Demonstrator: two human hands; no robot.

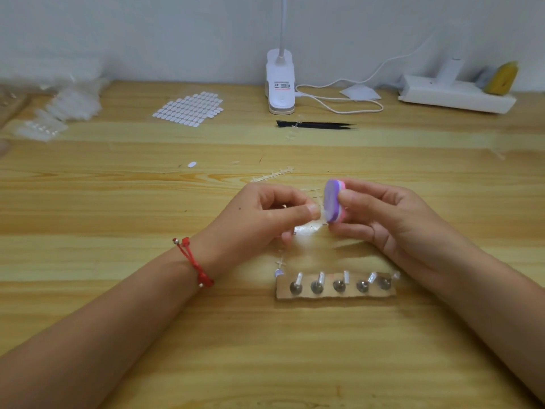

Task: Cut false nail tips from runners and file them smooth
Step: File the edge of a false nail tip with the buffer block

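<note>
Filing looks to be the step in hand: the left hand (pixel 265 211) pinches a small clear nail tip (pixel 323 214) between thumb and forefinger, its other fingers curled under. It holds the tip out towards the buffer block (pixel 334 202), likely so that only the cut edge meets the grit. The right hand (pixel 383 219) grips that purple and pink block, thumb on the near side and fingers behind. The flat purple face is turned to the tip; whether they touch cannot be told. Both hands hover above the middle of the table (pixel 118 290), just behind a cardboard strip (pixel 336 294) of five metal pegs near the front edge, probably a stand for finished tips. A bare runner (pixel 272 175) lies just beyond the hands, and black tweezers (pixel 315 124) lie towards the back edge, in front of the lamp (pixel 280 81).
</note>
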